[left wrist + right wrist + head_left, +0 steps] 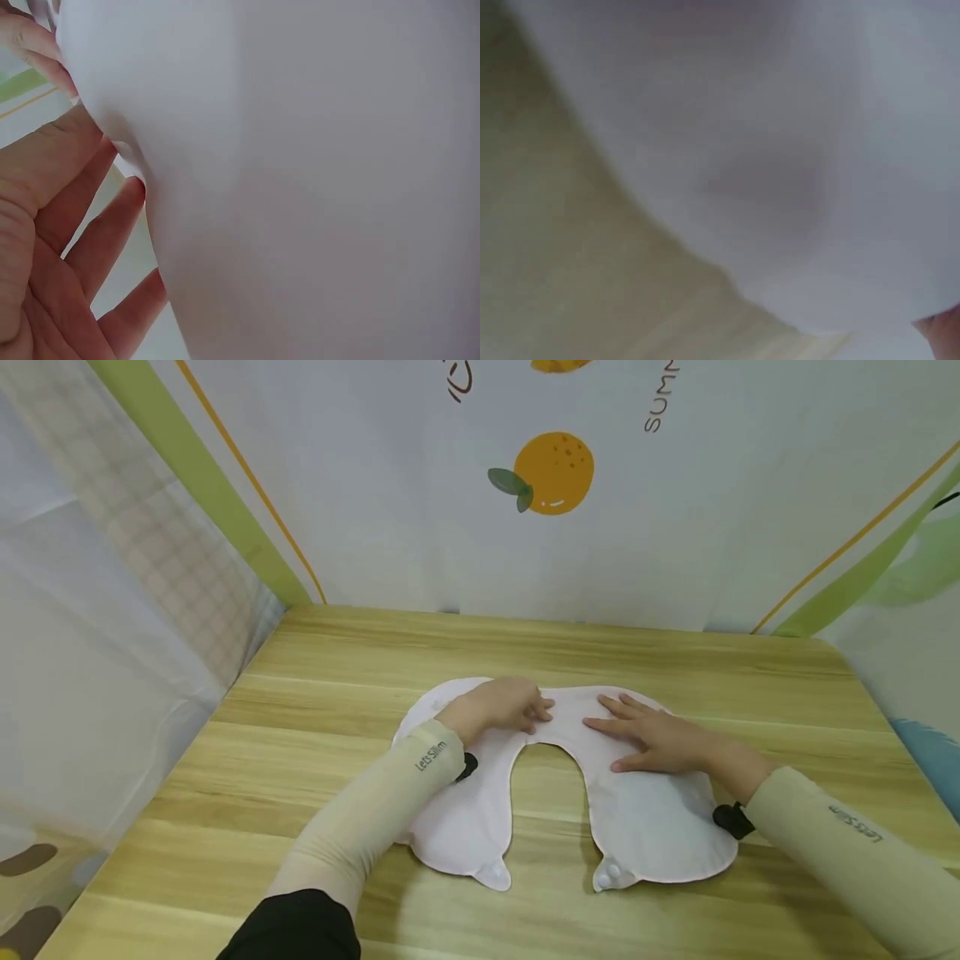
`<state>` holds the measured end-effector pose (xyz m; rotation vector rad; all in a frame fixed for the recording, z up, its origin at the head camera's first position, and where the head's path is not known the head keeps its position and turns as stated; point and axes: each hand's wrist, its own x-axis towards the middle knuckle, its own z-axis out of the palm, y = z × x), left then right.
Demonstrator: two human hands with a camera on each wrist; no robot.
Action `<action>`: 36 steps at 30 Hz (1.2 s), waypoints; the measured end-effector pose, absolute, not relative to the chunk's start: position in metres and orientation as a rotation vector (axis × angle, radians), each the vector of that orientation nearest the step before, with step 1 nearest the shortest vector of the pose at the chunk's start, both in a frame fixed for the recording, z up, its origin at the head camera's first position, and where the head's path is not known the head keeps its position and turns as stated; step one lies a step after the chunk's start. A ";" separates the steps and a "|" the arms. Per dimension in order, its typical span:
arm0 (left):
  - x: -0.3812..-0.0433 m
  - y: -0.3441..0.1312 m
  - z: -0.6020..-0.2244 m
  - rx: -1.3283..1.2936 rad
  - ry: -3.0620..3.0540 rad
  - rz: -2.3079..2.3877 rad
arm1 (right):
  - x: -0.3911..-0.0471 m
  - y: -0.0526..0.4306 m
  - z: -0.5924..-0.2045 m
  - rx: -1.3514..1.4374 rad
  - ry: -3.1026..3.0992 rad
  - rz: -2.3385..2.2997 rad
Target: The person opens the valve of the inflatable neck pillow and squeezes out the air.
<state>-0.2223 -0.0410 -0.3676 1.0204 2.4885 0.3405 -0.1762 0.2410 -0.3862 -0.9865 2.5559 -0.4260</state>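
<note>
A pale pink U-shaped neck pillow [660, 835] lies on the wooden table with its two ends towards me, a clear round snap showing on each tip. My left hand [501, 703] is over the top left of its curve, fingers bent. In the left wrist view, the thumb and fingers [101, 240] of that hand pinch a small fold of the fabric. On the right half, my right hand [663, 739] rests with its fingers spread over the cloth. The right wrist view is blurred and shows mostly the pillow [802, 187], with a bit of fingertip at the lower right.
The wood-grain table [300, 760] reaches back to a white curtain [675, 527] printed with oranges. More cloth [90, 610] hangs at the left side. Black wrist straps [733, 820] sit beside light sleeves on both arms.
</note>
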 end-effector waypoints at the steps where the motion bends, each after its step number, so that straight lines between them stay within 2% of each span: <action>1: -0.222 -0.041 -0.368 1.004 2.492 0.352 | -0.176 0.242 -0.387 -0.981 2.557 -0.429; 18: -0.210 -0.058 -0.365 0.865 2.540 0.485 | -0.177 0.251 -0.384 -0.956 2.575 -0.391; 36: -0.206 -0.081 -0.365 0.872 2.567 0.466 | -0.175 0.254 -0.382 -0.938 2.584 -0.310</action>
